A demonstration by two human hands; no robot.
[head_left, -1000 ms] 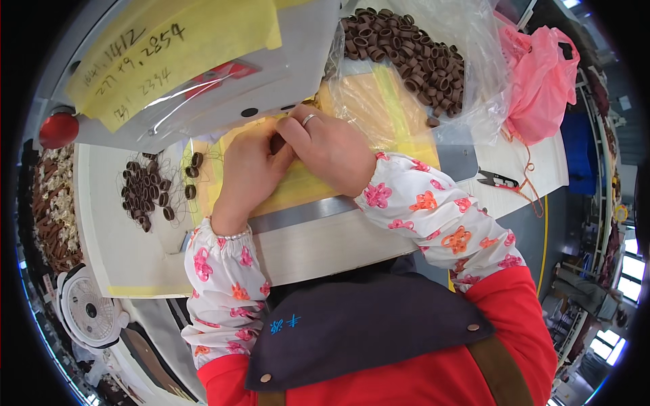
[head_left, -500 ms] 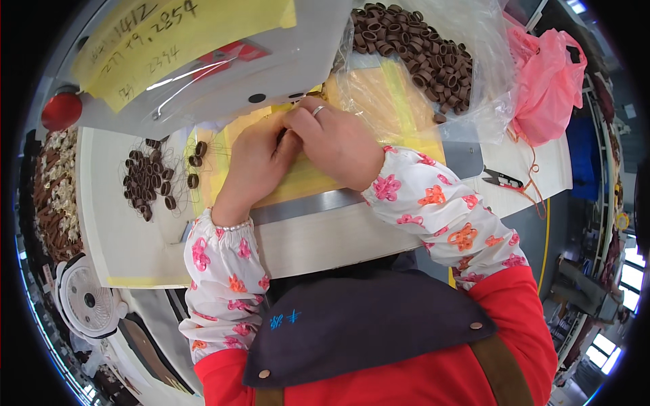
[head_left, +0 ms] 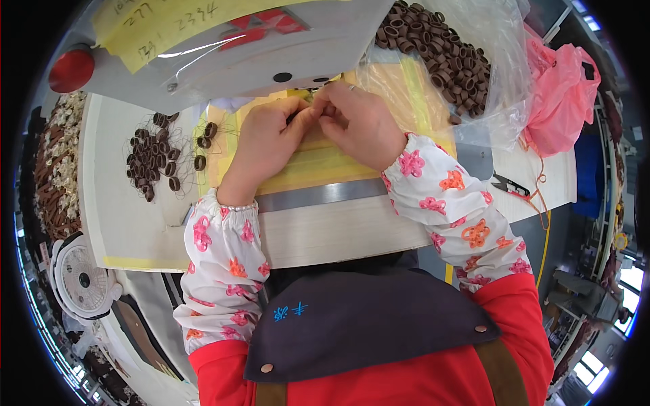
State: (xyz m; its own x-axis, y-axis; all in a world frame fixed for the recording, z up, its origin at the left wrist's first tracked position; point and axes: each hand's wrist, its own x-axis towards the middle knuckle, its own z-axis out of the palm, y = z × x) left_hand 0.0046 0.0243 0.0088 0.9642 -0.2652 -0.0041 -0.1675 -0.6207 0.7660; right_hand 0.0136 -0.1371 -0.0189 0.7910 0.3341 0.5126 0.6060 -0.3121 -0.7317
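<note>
My left hand point(head_left: 269, 139) and my right hand point(head_left: 363, 125) meet below the head of a light grey machine point(head_left: 271, 51) that looks like a sewing machine. The fingers of the left are curled and pressed together. Those of the right are bent in a pinch against the left fingertips. Whatever is between them is hidden. Yellow tape and sheet point(head_left: 308, 166) cover the work surface under both hands. Just left of my left hand lie a few brown loops point(head_left: 204, 142) with loose threads.
A heap of brown loops with threads point(head_left: 152, 155) lies at the left. More loops point(head_left: 447, 57) fill a clear plastic bag point(head_left: 508, 88) at the back right. Beside it are a pink bag point(head_left: 558, 101) and black thread snips point(head_left: 509, 185). A white fan point(head_left: 82, 277) stands at lower left.
The view has shifted, so the machine and table sit higher and farther right. My right fingers have drawn slightly apart from the left hand. Both hands stay at the same place under the machine.
</note>
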